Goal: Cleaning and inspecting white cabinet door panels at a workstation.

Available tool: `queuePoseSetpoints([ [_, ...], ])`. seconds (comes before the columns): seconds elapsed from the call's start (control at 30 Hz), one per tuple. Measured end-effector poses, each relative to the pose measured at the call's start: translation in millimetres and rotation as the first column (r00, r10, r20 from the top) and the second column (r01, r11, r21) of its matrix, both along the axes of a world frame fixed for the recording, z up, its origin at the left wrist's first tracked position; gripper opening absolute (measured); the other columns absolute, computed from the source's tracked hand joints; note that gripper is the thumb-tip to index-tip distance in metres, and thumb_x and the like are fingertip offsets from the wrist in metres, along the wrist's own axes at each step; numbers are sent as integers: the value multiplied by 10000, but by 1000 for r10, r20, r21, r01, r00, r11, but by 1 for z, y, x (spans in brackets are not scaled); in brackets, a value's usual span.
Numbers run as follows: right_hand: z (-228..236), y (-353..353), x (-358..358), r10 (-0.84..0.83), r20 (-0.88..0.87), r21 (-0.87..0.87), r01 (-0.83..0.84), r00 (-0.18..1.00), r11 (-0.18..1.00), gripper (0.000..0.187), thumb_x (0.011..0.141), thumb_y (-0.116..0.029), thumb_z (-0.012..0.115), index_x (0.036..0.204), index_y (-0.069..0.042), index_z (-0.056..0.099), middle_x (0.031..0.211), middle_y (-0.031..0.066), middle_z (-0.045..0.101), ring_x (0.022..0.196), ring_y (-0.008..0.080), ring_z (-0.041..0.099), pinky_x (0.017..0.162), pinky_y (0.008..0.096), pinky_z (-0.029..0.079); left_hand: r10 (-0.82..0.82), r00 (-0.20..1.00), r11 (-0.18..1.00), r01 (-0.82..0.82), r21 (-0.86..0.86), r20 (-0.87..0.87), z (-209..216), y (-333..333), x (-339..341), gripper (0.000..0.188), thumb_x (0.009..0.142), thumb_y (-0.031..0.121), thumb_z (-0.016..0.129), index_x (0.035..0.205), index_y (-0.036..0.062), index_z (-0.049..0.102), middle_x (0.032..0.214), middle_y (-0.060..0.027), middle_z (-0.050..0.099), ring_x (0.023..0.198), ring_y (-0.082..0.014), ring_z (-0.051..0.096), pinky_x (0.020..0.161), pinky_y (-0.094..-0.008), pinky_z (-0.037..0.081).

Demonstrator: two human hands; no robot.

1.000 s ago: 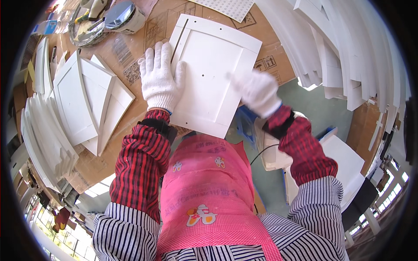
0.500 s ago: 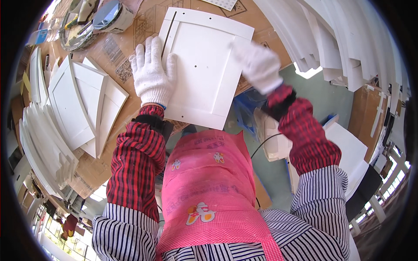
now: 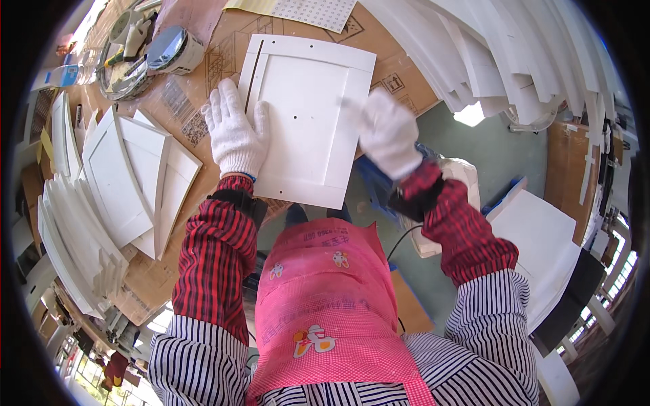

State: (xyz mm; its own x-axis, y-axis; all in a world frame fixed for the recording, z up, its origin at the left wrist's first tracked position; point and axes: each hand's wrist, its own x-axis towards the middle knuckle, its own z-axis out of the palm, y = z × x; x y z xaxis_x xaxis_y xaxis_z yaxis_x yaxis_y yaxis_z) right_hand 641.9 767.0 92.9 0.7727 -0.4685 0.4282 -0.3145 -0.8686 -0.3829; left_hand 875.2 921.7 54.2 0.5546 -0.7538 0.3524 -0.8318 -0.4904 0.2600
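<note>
A white framed panel (image 3: 305, 142) with a dark slot near its left side and several small dark holes lies flat on the cardboard-covered table. My left hand (image 3: 237, 132), in a white knit glove, rests flat with fingers apart over the panel's left edge. On the opposite side, my gloved right hand (image 3: 389, 132) is closed and blurred by motion at the panel's right border. A small greyish smear shows at its fingertips; what it is cannot be made out.
White panels (image 3: 125, 176) and curved white strips (image 3: 78, 237) lie at the left. A tub (image 3: 177, 51) stands at the back left. Stacked long white pieces (image 3: 474, 47) fill the far right. Below them, a white-topped surface (image 3: 535, 237) and a wrapped bundle (image 3: 450, 196) stand beside the table.
My right hand has moved toward me along the panel's right border, and its fingertips sit slightly further in. My left hand stays on the left edge. The whole view has shifted a little.
</note>
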Motion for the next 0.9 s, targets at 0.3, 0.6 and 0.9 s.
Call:
queuePoseSetpoints([
  [0.3, -39, -49, 1, -432, 36, 58, 429, 901, 901, 229, 974, -318, 691, 924, -95, 691, 960, 94, 692, 949, 354, 644, 832, 468, 528, -120, 990, 972, 133, 196, -80, 6, -31, 16, 566, 984, 377, 614, 1443, 63, 508, 1560, -199, 499, 1459, -412, 426, 1231, -604, 264],
  [0.6, -16, 109, -52, -591, -122, 272, 600, 797, 752, 154, 945, -201, 717, 953, -54, 669, 912, 146, 590, 898, 371, 620, 759, 476, 509, -373, 928, 846, 335, 414, 12, 24, -120, -21, 484, 1043, 349, 540, 1519, 269, 502, 1645, -175, 406, 1529, -414, 346, 1246, -611, 238],
  [0.9, 8, 133, -25, -409, -181, 315, 446, 894, 837, 119, 977, -276, 684, 1017, -164, 674, 856, 61, 590, 780, 305, 647, 642, 440, 523, -41, 998, 998, 39, 45, 43, 17, -23, 3, 561, 988, 377, 602, 1483, 119, 543, 1618, -212, 434, 1525, -428, 342, 1268, -596, 177],
])
